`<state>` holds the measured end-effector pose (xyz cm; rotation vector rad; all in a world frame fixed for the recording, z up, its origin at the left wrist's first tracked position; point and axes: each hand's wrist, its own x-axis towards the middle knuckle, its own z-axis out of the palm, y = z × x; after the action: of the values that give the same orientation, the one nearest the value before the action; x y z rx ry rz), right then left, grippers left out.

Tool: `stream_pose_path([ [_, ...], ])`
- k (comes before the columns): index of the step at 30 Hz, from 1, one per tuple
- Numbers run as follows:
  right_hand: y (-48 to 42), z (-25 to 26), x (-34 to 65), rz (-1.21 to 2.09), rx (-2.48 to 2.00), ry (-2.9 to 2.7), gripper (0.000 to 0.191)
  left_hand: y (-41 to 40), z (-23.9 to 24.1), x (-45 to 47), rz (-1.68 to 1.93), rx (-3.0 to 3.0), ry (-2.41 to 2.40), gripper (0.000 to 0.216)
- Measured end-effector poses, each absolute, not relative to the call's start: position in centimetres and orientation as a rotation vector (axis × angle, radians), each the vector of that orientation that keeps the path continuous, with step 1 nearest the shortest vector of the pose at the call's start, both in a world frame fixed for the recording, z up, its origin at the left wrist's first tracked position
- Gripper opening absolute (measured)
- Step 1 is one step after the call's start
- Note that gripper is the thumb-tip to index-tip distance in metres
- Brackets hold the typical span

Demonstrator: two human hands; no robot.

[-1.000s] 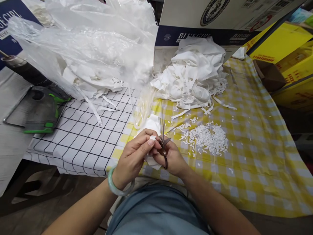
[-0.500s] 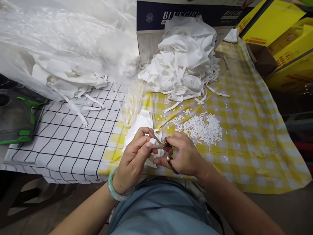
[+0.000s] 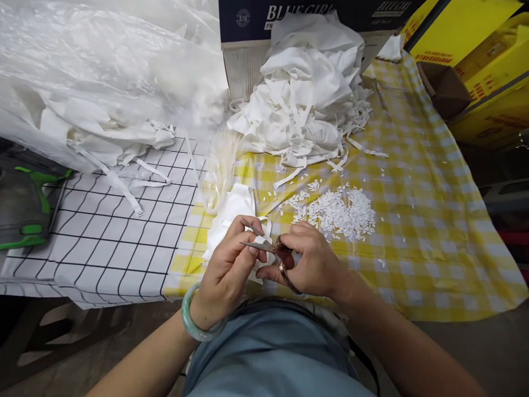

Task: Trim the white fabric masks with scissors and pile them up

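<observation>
My right hand (image 3: 312, 256) has its fingers through the handle loops of the scissors (image 3: 262, 246). The two blades are apart and point left, reaching over my left fingertips. My left hand (image 3: 231, 259) is closed in a pinch on part of a white cloth piece with straps (image 3: 236, 207), which lies beneath and beyond it. The exact bit between the fingertips is mostly hidden by fingers and blades. Just past my right hand spreads a heap of small white clippings (image 3: 343, 212).
A tall pile of white strapped cloth pieces (image 3: 306, 94) leans against a BLUE GIRL carton (image 3: 243, 63). Clear plastic bagging (image 3: 124, 49) with more white cloth fills the back left. A green-and-grey device (image 3: 25, 204) stands far left; yellow boxes (image 3: 467, 33) are at right.
The scissor blades have spread slightly wider. A white bit that showed at my left fingertips is now hardly visible. The whole view has shifted slightly.
</observation>
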<state>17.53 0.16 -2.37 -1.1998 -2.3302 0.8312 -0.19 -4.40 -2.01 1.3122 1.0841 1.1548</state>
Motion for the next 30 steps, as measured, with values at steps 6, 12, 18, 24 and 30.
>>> stream_pose_path([
  [6,0.1,-2.6,18.1,0.866,-1.202,-2.292,0.054,-4.0,-2.3,0.1,1.134,1.359,1.088,0.030],
  [12,-0.6,-3.6,20.5,0.823,-1.378,-2.255,0.054,-2.7,-2.3,1.7,1.045,1.437,1.026,0.030],
  [18,-1.2,-5.2,23.3,0.857,-1.649,-2.082,0.057,-0.5,-3.8,4.7,0.919,1.536,0.988,0.033],
  [24,0.0,-4.3,26.3,0.650,-1.826,-1.911,0.044,-1.8,-1.1,0.1,0.683,1.674,0.991,0.033],
  [30,2.0,-4.3,20.8,0.665,-1.263,-2.229,0.055,-5.7,-0.2,-9.6,0.835,1.903,1.788,0.028],
])
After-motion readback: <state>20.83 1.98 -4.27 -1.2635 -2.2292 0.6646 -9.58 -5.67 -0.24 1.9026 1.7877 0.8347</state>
